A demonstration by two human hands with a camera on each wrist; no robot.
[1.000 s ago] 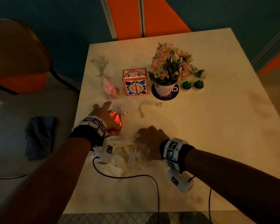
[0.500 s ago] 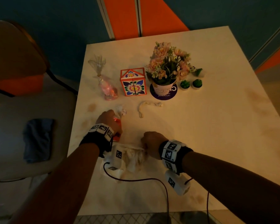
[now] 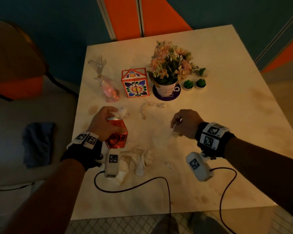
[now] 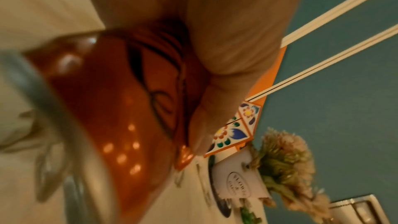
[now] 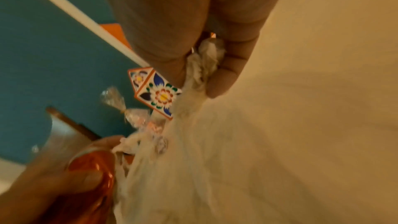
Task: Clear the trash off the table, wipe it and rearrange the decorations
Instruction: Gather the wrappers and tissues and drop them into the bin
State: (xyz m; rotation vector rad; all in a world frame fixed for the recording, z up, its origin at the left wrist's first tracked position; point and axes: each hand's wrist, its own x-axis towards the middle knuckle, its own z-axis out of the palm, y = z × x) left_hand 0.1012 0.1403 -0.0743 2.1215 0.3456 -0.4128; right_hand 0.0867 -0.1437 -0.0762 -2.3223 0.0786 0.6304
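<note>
My left hand (image 3: 107, 120) grips a red drink can (image 3: 116, 134), held upright just above the table (image 3: 227, 149); the left wrist view shows the can (image 4: 120, 108) under my curled fingers (image 4: 226, 40). My right hand (image 3: 177, 123) pinches a white tissue (image 3: 175, 131); between the fingertips (image 5: 224, 77) the tissue (image 5: 204, 60) hangs down. A crumpled tissue pile (image 3: 139, 157) lies between my wrists. A twisted tissue strip (image 3: 150, 106) and a small wad (image 3: 123, 112) lie further back.
Along the back stand a cellophane candy bag (image 3: 107, 86), a floral box (image 3: 135, 83), a flower pot (image 3: 167, 73) on a dark coaster and small green plants (image 3: 188, 84). A blue cloth (image 3: 37, 144) lies on the seat at left. Brownish stains mark the table.
My left hand has closed round the can and lifted it upright. My right hand has left the tissue pile and moved right and up with a tissue pinched.
</note>
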